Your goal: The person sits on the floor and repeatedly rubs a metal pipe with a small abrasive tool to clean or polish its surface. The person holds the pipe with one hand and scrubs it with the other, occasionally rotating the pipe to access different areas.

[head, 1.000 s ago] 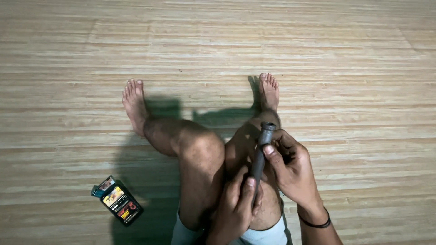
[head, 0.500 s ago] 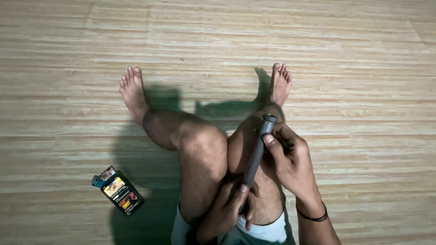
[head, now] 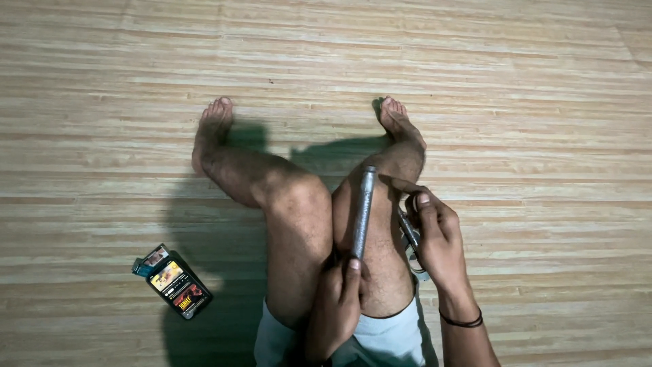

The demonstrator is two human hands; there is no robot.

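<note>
Your left hand (head: 337, 299) is closed around the lower end of a grey metal tube (head: 362, 212), which stands tilted between your bent knees. Your right hand (head: 436, 239) grips a small metal part (head: 409, 238) just beside the tube, with its index finger pointing to the tube's top. On the wooden floor (head: 530, 102), to your left, lies a dark flat packet (head: 178, 284).

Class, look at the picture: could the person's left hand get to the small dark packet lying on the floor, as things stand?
Probably yes, but not at once. The left hand is closed around the lower end of the grey metal tube. The small dark packet lies on the floor to that hand's own side, with nothing between them.
</note>
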